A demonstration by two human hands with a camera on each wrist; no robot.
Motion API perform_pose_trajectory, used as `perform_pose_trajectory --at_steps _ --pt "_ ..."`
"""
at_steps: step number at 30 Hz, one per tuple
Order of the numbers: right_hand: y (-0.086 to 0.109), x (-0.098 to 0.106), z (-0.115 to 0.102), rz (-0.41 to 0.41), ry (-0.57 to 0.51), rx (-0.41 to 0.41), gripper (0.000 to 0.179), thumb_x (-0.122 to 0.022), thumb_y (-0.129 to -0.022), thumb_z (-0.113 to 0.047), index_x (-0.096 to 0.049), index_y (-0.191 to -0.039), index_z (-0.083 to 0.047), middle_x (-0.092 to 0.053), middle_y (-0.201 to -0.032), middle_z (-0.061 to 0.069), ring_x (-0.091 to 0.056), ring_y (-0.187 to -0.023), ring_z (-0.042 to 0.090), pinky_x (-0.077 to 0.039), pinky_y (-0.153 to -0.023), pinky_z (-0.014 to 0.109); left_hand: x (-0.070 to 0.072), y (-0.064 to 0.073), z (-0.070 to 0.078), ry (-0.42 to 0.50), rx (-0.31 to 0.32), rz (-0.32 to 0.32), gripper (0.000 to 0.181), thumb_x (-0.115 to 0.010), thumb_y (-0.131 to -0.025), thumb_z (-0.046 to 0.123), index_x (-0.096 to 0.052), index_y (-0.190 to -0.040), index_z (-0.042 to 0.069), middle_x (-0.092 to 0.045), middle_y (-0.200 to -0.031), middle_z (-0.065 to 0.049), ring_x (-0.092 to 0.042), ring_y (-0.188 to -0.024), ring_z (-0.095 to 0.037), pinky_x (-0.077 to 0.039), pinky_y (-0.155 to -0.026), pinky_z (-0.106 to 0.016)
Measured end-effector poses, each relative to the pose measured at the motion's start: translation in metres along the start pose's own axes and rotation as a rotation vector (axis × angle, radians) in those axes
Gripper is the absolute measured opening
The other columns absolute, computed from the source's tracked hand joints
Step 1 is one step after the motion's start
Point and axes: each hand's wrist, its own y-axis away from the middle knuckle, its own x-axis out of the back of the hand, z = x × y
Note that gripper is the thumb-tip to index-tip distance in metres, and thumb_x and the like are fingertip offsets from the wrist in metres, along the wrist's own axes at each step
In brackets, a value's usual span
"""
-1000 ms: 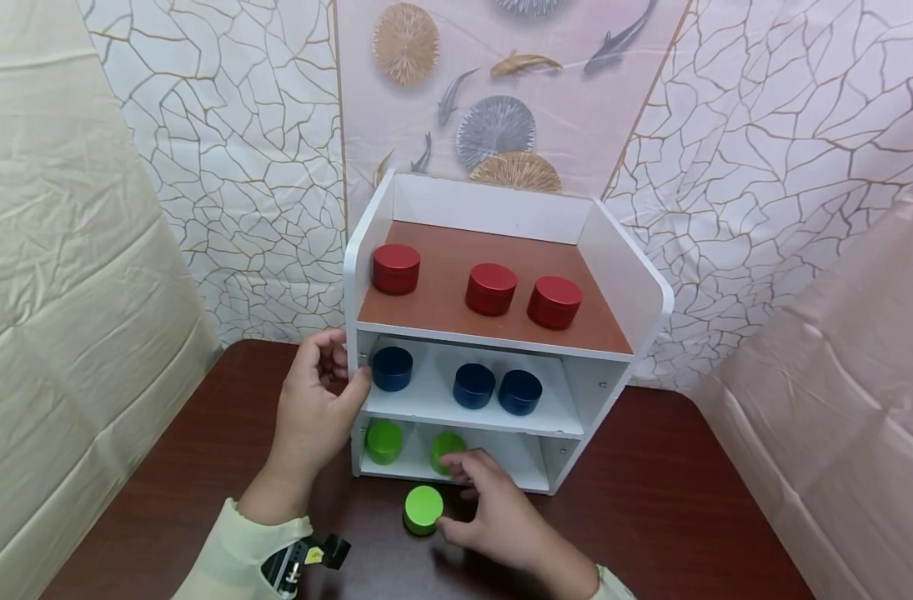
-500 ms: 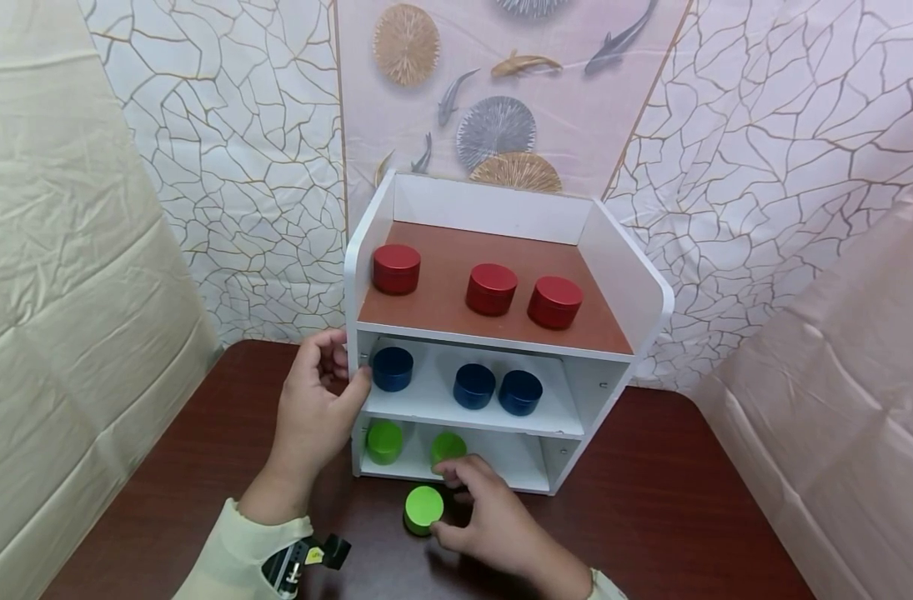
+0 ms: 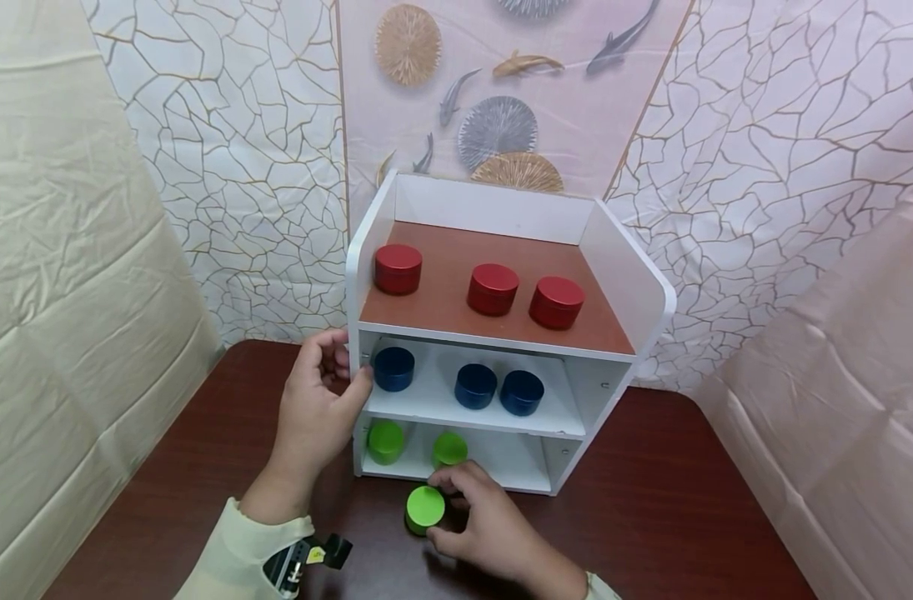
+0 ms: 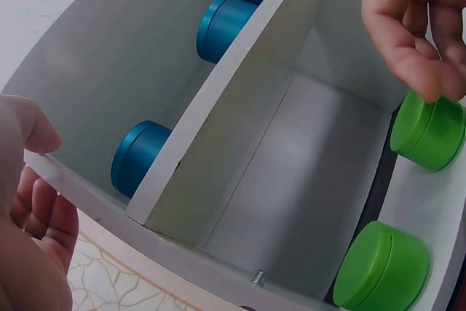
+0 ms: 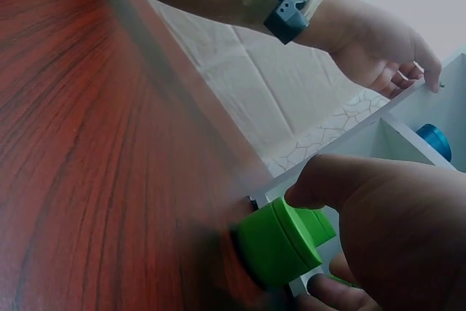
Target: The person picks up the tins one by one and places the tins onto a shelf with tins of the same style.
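Observation:
A bright green round tin (image 3: 424, 510) stands on the dark wood table in front of a white shelf unit (image 3: 501, 343). My right hand (image 3: 494, 529) reaches to it from the right, thumb and index finger spread to either side of its near rim. In the right wrist view the thumb overlaps the edge of the green tin (image 5: 275, 245). My left hand (image 3: 321, 400) grips the unit's left side panel, thumb at the front edge and fingers on the outside. Two more green tins, one at the left (image 3: 385, 442) and one farther right (image 3: 450, 448), sit on the bottom shelf.
Three blue tins, among them the left one (image 3: 393, 368), stand on the middle shelf. On the brown top are three red tins, one of them in the middle (image 3: 493, 289). Patterned cloth (image 3: 231, 167) hangs behind the table (image 3: 674, 500), with plain cloth at both sides.
My right hand has moved a little left, bringing its fingertips from beside the front green tin to around its right side. The left hand and the tins stay where they were.

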Motion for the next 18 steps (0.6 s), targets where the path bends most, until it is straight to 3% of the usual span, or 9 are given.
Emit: perform_pose_trajectory --at_steps 10,18 --pt "0.0003 -0.0014 -0.0015 -0.005 0.007 -0.005 0.049 -0.093 -0.09 -0.023 -0.07 -0.133 -0.018 -0.064 -0.131 -0.001 -0.068 -0.12 0.01 -0.065 -0.102 0.033 -0.0009 -0.0002 0.0002 -0.001 -0.003 0.001 0.049 -0.077 -0.102 0.009 -0.056 -0.146 0.014 -0.057 -0.113 -0.006 -0.056 -0.104 -0.018 -0.052 -0.086 -0.018" --pt "-0.0007 -0.0034 -0.0001 -0.046 0.016 -0.055 0.045 -0.092 -0.092 -0.028 -0.07 -0.131 -0.027 -0.063 -0.132 -0.006 -0.065 -0.122 0.008 -0.063 -0.103 0.029 -0.0007 -0.0001 0.0004 -0.008 0.001 0.002 0.049 -0.077 -0.102 0.009 -0.056 -0.147 0.014 -0.057 -0.114 -0.007 -0.056 -0.104 -0.018 -0.053 -0.086 -0.017"
